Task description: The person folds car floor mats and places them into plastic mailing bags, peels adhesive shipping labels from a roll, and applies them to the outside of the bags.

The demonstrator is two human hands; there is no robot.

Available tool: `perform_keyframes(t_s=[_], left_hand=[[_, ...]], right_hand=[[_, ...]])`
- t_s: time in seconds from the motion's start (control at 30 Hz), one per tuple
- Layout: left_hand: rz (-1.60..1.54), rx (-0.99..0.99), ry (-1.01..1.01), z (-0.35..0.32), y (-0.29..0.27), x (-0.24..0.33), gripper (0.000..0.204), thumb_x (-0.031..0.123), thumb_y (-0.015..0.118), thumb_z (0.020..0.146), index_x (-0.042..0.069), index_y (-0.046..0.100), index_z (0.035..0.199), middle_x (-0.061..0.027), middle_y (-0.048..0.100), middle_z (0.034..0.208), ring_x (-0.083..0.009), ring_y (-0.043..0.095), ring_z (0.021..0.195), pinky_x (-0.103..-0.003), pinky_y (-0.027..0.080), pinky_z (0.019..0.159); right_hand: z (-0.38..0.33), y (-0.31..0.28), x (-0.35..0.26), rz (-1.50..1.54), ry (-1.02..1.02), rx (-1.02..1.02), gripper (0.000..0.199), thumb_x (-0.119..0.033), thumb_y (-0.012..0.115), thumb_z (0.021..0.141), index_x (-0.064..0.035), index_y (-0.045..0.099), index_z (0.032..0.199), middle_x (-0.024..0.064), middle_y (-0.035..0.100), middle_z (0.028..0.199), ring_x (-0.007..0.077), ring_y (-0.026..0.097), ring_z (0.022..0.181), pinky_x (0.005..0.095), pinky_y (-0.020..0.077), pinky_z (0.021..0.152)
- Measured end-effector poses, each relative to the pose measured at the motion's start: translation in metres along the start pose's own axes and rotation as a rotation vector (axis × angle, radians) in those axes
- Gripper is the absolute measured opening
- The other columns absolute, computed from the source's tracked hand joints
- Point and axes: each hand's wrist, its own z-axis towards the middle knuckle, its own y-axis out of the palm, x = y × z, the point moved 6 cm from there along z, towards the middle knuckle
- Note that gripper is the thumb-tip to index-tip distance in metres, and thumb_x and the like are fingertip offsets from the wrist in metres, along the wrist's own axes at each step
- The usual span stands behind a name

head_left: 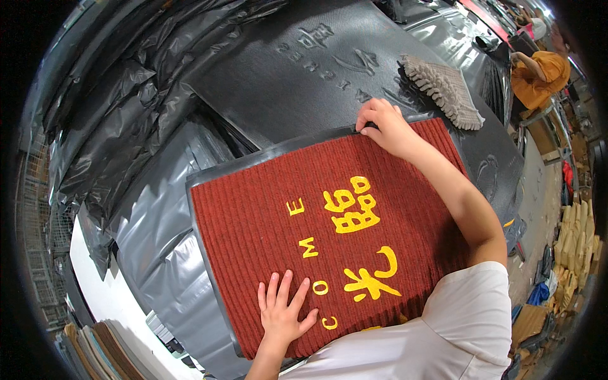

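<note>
A red ribbed doormat [247, 234] with yellow raised lettering and a black rubber border lies in front of me, its near side reaching my white shirt. My left hand [282, 310] rests flat on the mat's lower left part, fingers spread. At the far border, my right hand [385, 126] is closed, thumb and fingers pinching the black edge. Just beyond that hand is a grey shaggy cleaning mitt or cloth [443, 92]. It lies on a black rubber sheet [278, 82] with embossed characters.
Crumpled black plastic sheeting [120, 95] covers the left and far left. Grey plastic-wrapped material [164, 234] lies beside the doormat. Stacked rolls or boards [104, 345] stand at lower left. A person in an orange top [541, 76] is at far right, near piled goods [573, 244].
</note>
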Motion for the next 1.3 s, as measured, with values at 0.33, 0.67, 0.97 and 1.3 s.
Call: perform_keyframes(t_s=[0.33,0.67,0.97,1.3], left_hand=[[-0.001,0.018,-0.005,-0.002,-0.002,0.003,0.063,0.033,0.068,0.059,0.019,0.055,0.12,-0.0122,0.038,0.135,-0.0328,0.029,0.127,-0.051,0.017,0.105],[0.031,0.086,0.021,-0.004,-0.006,0.01,0.061,0.031,0.065,0.064,0.018,0.052,0.122,-0.0115,0.037,0.135,-0.0335,0.03,0.126,-0.051,0.017,0.105],[0.088,0.111,0.031,-0.008,-0.009,0.015,0.058,0.036,0.064,0.07,0.022,0.05,0.124,-0.0092,0.037,0.135,-0.03,0.03,0.127,-0.049,0.018,0.105],[0.058,0.203,0.089,-0.015,-0.011,0.011,0.055,0.036,0.061,0.074,0.022,0.048,0.126,-0.0076,0.037,0.135,-0.0283,0.03,0.128,-0.048,0.019,0.105]], right_hand=[[-0.023,-0.044,-0.023,0.134,0.08,0.16,0.007,-0.01,0.063,0.075,-0.0065,0.063,0.081,0.006,0.062,0.079,0.0223,0.057,0.08,0.0333,0.039,0.08],[-0.049,-0.052,-0.003,0.92,0.412,0.163,0.008,-0.006,0.065,0.078,-0.0009,0.065,0.084,0.0035,0.065,0.082,0.0081,0.058,0.078,0.0229,0.0459,0.074],[-0.052,-0.099,0.122,-0.36,0.522,0.551,0.041,-0.024,0.065,0.075,-0.0108,0.055,0.112,0.019,0.045,0.125,0.0327,0.046,0.113,0.0463,0.0384,0.09],[-0.049,-0.147,0.064,0.258,0.293,0.491,0.033,-0.014,0.062,0.075,-0.0051,0.056,0.106,0.0129,0.064,0.086,0.0247,0.06,0.082,0.0333,0.0452,0.073]])
